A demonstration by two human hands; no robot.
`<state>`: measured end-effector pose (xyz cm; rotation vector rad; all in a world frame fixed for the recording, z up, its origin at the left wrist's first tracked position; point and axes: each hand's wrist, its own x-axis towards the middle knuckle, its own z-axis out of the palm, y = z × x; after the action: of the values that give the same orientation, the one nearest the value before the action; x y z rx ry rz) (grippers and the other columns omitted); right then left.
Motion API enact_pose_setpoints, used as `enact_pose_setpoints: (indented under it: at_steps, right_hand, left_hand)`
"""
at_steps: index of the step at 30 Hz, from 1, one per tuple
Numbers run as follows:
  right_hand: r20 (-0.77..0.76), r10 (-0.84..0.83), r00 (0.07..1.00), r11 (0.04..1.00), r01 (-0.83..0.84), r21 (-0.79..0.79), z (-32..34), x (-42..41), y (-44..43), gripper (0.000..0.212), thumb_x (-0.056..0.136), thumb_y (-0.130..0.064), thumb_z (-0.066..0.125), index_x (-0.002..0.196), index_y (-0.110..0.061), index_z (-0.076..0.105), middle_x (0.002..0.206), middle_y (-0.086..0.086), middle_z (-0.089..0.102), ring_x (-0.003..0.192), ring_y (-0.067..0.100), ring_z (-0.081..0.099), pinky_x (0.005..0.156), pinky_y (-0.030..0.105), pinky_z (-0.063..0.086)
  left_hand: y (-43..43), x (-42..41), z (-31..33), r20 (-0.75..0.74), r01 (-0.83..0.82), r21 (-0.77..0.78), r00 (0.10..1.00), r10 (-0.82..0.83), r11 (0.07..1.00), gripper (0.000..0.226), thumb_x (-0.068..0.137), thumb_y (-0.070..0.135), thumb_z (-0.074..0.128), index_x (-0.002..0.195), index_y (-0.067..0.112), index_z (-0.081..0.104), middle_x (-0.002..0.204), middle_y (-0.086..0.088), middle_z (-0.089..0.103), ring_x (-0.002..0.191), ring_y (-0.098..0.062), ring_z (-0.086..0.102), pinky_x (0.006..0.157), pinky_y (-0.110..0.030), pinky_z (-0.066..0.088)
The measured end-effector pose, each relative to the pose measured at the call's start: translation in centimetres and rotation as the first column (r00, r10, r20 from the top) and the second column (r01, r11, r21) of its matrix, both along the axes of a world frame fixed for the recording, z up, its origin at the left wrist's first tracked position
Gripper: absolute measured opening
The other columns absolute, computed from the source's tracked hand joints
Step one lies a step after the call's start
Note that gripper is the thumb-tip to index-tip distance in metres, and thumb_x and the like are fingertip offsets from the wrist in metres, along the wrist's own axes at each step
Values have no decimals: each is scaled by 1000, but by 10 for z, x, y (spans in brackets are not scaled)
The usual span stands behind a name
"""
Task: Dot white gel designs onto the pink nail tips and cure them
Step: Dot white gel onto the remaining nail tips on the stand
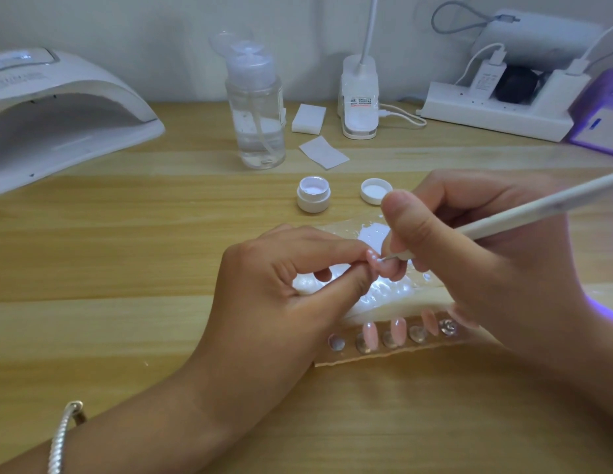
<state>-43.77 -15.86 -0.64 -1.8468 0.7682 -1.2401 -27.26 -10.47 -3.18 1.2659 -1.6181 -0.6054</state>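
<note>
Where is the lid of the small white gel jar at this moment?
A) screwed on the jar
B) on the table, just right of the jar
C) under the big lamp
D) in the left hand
B: the lid lies inner side up on the table, right of the open jar; the left hand pinches a nail tip and the right hand grips the tool.

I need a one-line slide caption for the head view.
Left hand pinches a pink nail tip; right hand holds a white dotting tool against it.
</note>
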Motion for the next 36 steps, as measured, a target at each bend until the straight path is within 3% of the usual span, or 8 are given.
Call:
enact_pose_setpoints:
  at_steps: [3,7,27,31,36]
  right_hand:
    - [-14,-1,1000,1000,1,-13,-1,0,-1,35,90,-27,61,61,-7,62,53,0,64,44,10,57,47,12,40]
    - [-18,13,1000,1000,-13,-19,-1,0,-1,35,90,-25,61,61,-5,62,54,-1,64,43,3,53,46,8,36]
    - [-31,16,999,998,-18,-60,-4,0,-3,33,90,-22,62,61,-7,61,54,-9,62,45,2,55,49,6,37]
    - [35,25,999,1000,-25,-15,-5,-2,-7,34,91,-23,61,62,-6,60,53,-4,63,47,14,61,50,12,42]
    - [127,34,991,999,-34,-5,-2,-4,-12,34,95,-22,63,63,-11,58,54,-2,62,49,16,64,51,12,44]
  left_hand:
    - [-4,-2,0,47,-7,-55,999,10,998,12,83,20,78,85,31,80,78,14,74,69,-9,55,64,-10,34]
    - [-5,-1,0,18,3,-58,1000,-2,998,12,82,19,78,84,31,79,78,17,73,69,-9,56,64,-9,34]
    - [-4,-2,2,10,8,-39,1000,-7,999,14,82,17,77,84,31,80,79,18,74,70,-10,57,64,-8,34]
    - [-4,-2,1,-7,-2,-32,1000,2,999,10,81,19,77,81,28,80,77,15,74,70,-10,58,63,-9,34]
    - [-4,-3,1,-29,-27,-18,999,27,999,8,80,22,75,75,28,78,73,17,71,69,-6,57,63,-7,34]
